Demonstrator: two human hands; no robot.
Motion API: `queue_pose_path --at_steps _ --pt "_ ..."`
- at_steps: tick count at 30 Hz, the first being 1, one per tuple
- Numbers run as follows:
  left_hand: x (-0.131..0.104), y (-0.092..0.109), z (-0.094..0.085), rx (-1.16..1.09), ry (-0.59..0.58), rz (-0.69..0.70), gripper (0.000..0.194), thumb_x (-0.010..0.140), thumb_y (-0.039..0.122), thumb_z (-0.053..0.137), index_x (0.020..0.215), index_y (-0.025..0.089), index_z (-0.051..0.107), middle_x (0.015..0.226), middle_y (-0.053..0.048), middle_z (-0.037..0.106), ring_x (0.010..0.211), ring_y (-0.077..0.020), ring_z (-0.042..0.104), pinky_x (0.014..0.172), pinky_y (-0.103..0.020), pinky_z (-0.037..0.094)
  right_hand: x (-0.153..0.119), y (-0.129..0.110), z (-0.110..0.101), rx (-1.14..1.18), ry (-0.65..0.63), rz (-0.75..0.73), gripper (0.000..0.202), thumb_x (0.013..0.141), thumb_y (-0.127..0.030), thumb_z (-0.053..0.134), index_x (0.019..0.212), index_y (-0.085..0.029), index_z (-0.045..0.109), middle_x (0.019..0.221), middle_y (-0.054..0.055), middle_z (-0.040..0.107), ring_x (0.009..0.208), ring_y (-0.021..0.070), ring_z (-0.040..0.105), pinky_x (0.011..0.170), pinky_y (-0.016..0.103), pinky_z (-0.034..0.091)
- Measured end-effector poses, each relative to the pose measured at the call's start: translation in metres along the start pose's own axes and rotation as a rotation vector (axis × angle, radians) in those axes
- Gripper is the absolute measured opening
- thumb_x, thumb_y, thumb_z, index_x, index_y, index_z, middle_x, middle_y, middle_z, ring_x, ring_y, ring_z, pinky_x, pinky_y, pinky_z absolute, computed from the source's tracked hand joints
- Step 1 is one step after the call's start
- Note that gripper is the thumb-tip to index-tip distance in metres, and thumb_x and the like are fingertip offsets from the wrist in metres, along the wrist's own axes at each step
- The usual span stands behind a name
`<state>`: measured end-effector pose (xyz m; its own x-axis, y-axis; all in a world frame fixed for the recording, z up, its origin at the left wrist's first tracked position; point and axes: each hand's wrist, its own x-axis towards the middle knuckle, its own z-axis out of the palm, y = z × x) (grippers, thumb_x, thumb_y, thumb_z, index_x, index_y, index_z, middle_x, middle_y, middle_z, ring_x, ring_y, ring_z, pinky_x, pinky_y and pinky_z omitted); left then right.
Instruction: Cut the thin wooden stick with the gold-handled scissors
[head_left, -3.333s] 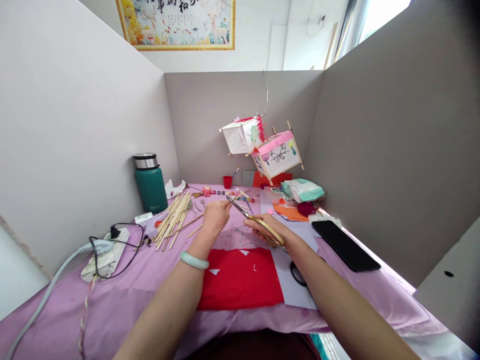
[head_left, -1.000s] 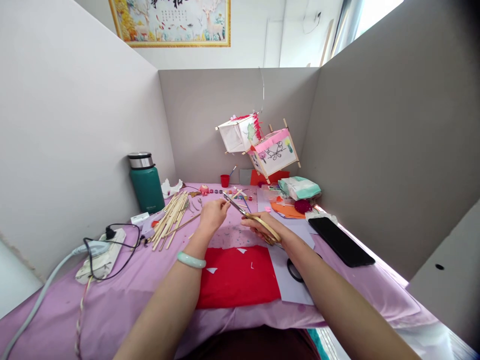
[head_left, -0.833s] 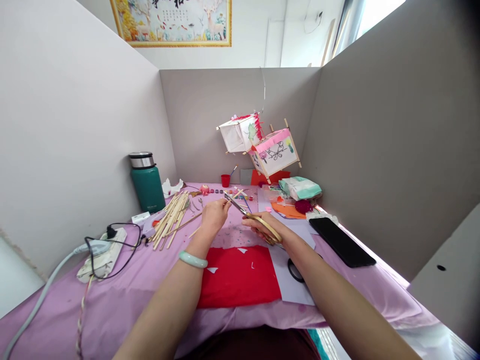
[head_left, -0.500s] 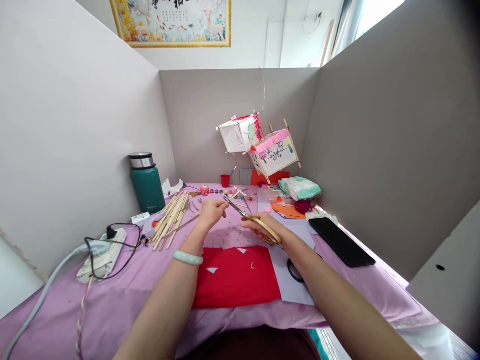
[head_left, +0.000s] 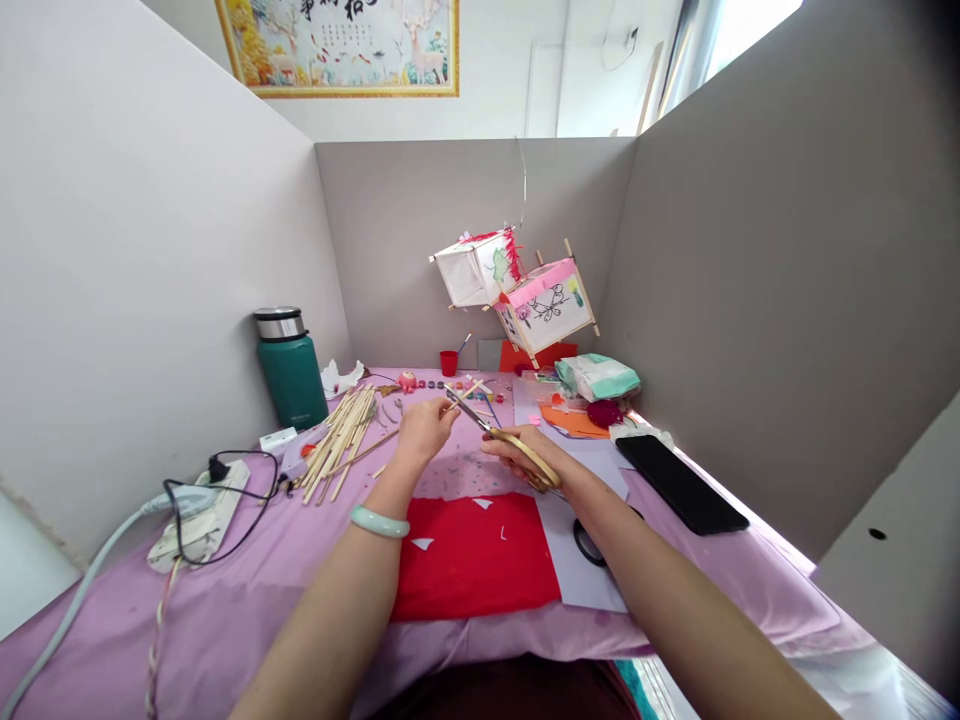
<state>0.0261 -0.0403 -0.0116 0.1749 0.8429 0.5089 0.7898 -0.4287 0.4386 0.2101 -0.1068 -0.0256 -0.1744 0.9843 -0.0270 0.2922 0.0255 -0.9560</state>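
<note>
- Not much had shifted since half a second before; the left hand (head_left: pixel 424 428) edged back up toward the blade tips.
- Right hand (head_left: pixel 529 458) gripped the gold scissors (head_left: pixel 501 440), blades slightly parted, mid-table beyond the red sheet (head_left: pixel 474 555).
- Left fingers pinched something tiny; couldn't tell what.
- Probably best with short snips, piece held steady.

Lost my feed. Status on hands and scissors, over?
Right hand shut on scissors, blades raised toward left hand. Left fingers pinched at blade tips; piece too small to tell. Sticks lie left, apart.
</note>
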Motion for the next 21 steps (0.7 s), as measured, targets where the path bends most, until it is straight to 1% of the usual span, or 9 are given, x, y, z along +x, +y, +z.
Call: queue_pose_path --at_steps 2,4,7,10,14,16,18,19,21 --pt "-0.002 0.001 0.002 0.09 0.041 0.004 0.028 0.08 0.041 0.049 0.089 0.022 0.068 0.078 -0.004 0.069 0.072 -0.0173 0.059 0.064 -0.026 0.036 0.001 0.001 0.0 -0.009 0.006 0.001 0.04 0.071 -0.045 0.064 0.1 -0.017 0.062 0.053 -0.006 0.046 0.034 0.0022 0.034 0.032 0.016 0.024" --pt "-0.003 0.002 0.004 0.139 0.05 -0.001 0.03 0.082 0.041 0.046 0.092 0.023 0.068 0.079 -0.005 0.069 0.074 -0.0184 0.06 0.064 -0.026 0.036 0.001 0.001 0.0 -0.015 0.005 0.003 0.04 0.071 -0.045 0.064 0.099 -0.017 0.062 0.054 -0.006 0.047 0.034 0.0021 0.033 0.032 0.016 0.023" --pt "-0.001 -0.001 0.004 0.12 0.035 0.017 0.03 0.084 0.038 0.044 0.09 0.023 0.069 0.074 -0.005 0.068 0.071 -0.0171 0.059 0.064 -0.026 0.036 0.001 0.001 0.0 -0.016 0.007 0.006 0.041 0.07 -0.046 0.065 0.099 -0.017 0.062 0.054 -0.006 0.046 0.034 0.0022 0.033 0.032 0.016 0.023" --pt "0.003 -0.005 0.003 -0.012 -0.018 0.015 0.03 0.082 0.036 0.045 0.077 0.021 0.071 0.063 -0.003 0.066 0.062 -0.0135 0.057 0.061 -0.024 0.036 0.001 0.002 0.0 -0.014 -0.006 0.01 0.042 0.068 -0.046 0.066 0.099 -0.018 0.061 0.054 -0.007 0.045 0.035 0.0025 0.033 0.033 0.016 0.024" --pt "0.006 -0.011 0.0 -0.246 -0.106 -0.091 0.033 0.078 0.04 0.049 0.063 0.017 0.069 0.055 -0.001 0.062 0.048 -0.0093 0.048 0.052 -0.022 0.033 0.001 0.003 -0.002 -0.005 -0.034 0.001 0.044 0.068 -0.047 0.066 0.101 -0.018 0.061 0.055 -0.007 0.045 0.035 0.0027 0.034 0.033 0.017 0.024" --pt "0.006 -0.013 -0.002 -0.357 -0.173 -0.17 0.033 0.076 0.041 0.05 0.068 0.016 0.069 0.055 -0.001 0.061 0.041 -0.0069 0.039 0.045 -0.022 0.029 0.001 0.004 -0.002 -0.003 -0.045 -0.007 0.045 0.068 -0.047 0.066 0.102 -0.018 0.06 0.055 -0.007 0.044 0.035 0.0026 0.033 0.033 0.017 0.024" --pt "0.006 -0.014 -0.004 -0.454 -0.24 -0.229 0.033 0.075 0.042 0.05 0.078 0.015 0.069 0.057 -0.001 0.061 0.037 -0.0054 0.032 0.041 -0.022 0.024 0.001 0.005 -0.002 -0.006 -0.059 -0.013 0.045 0.067 -0.047 0.066 0.102 -0.019 0.06 0.054 -0.007 0.043 0.035 0.0027 0.033 0.033 0.017 0.024" --pt "0.006 -0.013 -0.004 -0.48 -0.258 -0.239 0.033 0.075 0.042 0.05 0.082 0.015 0.069 0.058 -0.001 0.062 0.037 -0.0053 0.031 0.04 -0.021 0.023 0.0 0.004 -0.002 -0.007 -0.063 -0.014 0.045 0.067 -0.047 0.066 0.102 -0.019 0.06 0.055 -0.007 0.043 0.035 0.0028 0.033 0.033 0.017 0.024" --pt "0.006 -0.012 -0.005 -0.447 -0.246 -0.213 0.033 0.076 0.041 0.049 0.083 0.015 0.068 0.06 -0.001 0.063 0.039 -0.0061 0.035 0.042 -0.021 0.026 0.0 0.003 -0.002 -0.009 -0.061 -0.007 0.045 0.068 -0.047 0.066 0.102 -0.019 0.059 0.055 -0.007 0.043 0.035 0.0029 0.033 0.033 0.016 0.024"
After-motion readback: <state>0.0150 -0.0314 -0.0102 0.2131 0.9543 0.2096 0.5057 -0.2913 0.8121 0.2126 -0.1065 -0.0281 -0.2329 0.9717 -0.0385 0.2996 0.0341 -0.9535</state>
